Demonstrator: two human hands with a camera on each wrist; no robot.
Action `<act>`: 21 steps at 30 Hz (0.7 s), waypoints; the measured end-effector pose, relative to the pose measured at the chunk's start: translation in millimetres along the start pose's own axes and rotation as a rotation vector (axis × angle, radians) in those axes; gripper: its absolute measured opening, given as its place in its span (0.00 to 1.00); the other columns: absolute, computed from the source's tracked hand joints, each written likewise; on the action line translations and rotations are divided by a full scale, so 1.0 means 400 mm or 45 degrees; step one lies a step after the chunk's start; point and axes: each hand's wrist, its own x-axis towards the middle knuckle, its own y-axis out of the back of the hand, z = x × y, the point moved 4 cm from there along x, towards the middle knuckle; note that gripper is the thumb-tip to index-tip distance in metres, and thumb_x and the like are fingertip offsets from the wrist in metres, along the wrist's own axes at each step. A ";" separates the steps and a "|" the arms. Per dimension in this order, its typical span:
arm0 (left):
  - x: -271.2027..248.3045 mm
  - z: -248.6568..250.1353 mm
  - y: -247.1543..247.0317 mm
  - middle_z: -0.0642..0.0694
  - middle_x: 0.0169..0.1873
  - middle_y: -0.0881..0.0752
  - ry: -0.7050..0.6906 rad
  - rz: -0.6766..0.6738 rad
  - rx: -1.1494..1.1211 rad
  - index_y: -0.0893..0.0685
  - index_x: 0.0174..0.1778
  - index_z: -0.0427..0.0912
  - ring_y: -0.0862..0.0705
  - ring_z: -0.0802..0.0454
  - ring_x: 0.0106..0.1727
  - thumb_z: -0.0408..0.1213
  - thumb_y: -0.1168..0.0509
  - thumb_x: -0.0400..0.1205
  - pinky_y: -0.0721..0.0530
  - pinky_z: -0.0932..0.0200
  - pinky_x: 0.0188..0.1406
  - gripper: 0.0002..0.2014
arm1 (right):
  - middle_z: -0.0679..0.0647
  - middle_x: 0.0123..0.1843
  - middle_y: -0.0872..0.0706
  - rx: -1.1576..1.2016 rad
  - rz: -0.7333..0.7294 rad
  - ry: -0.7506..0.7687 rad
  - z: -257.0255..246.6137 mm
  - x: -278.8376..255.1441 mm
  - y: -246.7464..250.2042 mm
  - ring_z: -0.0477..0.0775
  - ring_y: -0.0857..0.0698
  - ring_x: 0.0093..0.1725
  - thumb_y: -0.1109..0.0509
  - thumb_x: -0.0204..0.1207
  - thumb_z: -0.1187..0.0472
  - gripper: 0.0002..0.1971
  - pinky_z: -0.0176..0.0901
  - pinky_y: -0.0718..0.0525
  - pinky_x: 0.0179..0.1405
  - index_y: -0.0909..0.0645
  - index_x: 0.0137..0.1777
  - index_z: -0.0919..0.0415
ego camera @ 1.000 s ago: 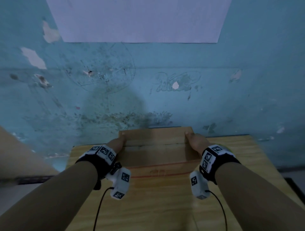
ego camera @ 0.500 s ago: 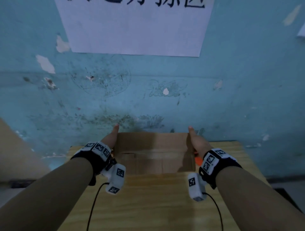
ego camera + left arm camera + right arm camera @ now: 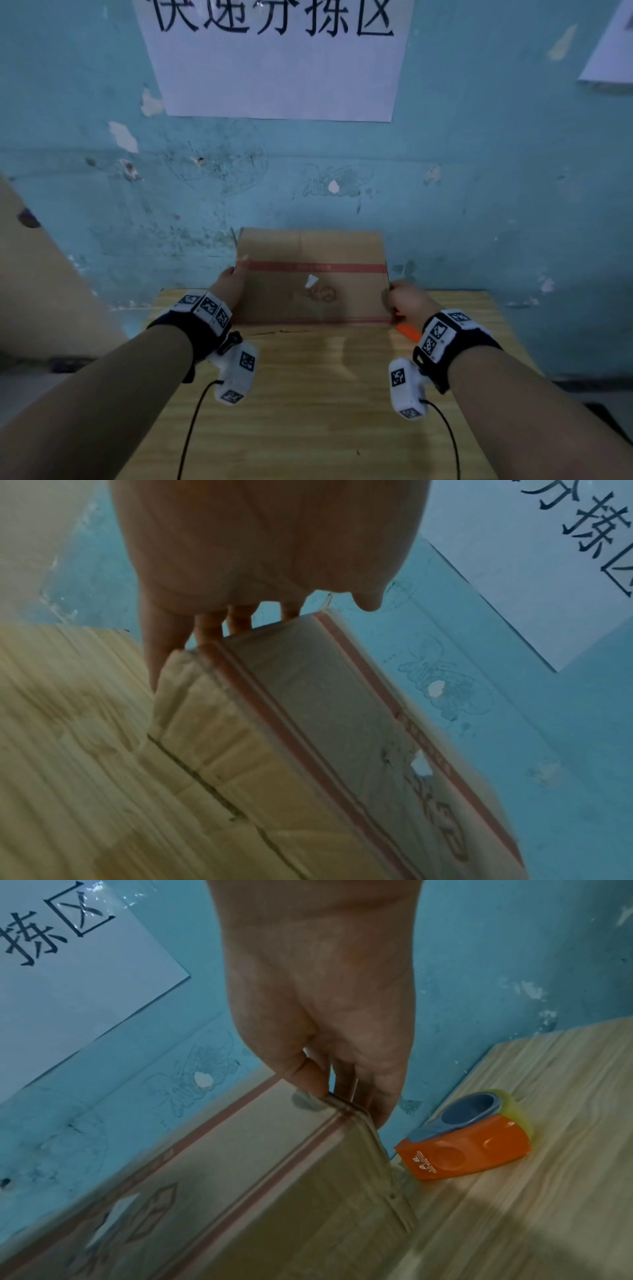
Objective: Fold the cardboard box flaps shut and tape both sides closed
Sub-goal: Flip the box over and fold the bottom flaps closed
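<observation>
A brown cardboard box (image 3: pixel 311 284) with red stripes stands tipped up at the far edge of the wooden table (image 3: pixel 308 394), its broad face towards me. My left hand (image 3: pixel 233 281) grips its left edge, thumb on the face and fingers (image 3: pixel 205 631) down the side. My right hand (image 3: pixel 404 298) pinches the right edge (image 3: pixel 346 1112), thumb in front and fingers behind. The left wrist view shows the box (image 3: pixel 308 723) and a folded flap seam (image 3: pixel 205 783) on its lower side. An orange tape dispenser (image 3: pixel 469 1137) lies just right of the box.
The blue wall (image 3: pixel 479 205) rises directly behind the box, with a white paper sign (image 3: pixel 274 68) taped above. The orange dispenser (image 3: pixel 407 332) peeks out under my right hand. Cables (image 3: pixel 191 428) trail from both wrist cameras over the near tabletop.
The box lay flat on the table a second ago; both hands have tipped it up until its broad face stands towards me. The hands stayed on its two sides.
</observation>
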 end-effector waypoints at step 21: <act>0.008 -0.037 0.067 0.36 0.63 0.16 0.141 0.026 -0.532 0.17 0.55 0.34 0.19 0.37 0.64 0.76 0.60 0.75 0.25 0.27 0.66 0.47 | 0.59 0.46 0.14 0.853 0.057 -0.155 0.000 0.005 0.004 0.63 0.16 0.49 0.35 0.74 0.50 0.14 0.52 0.18 0.46 0.19 0.46 0.61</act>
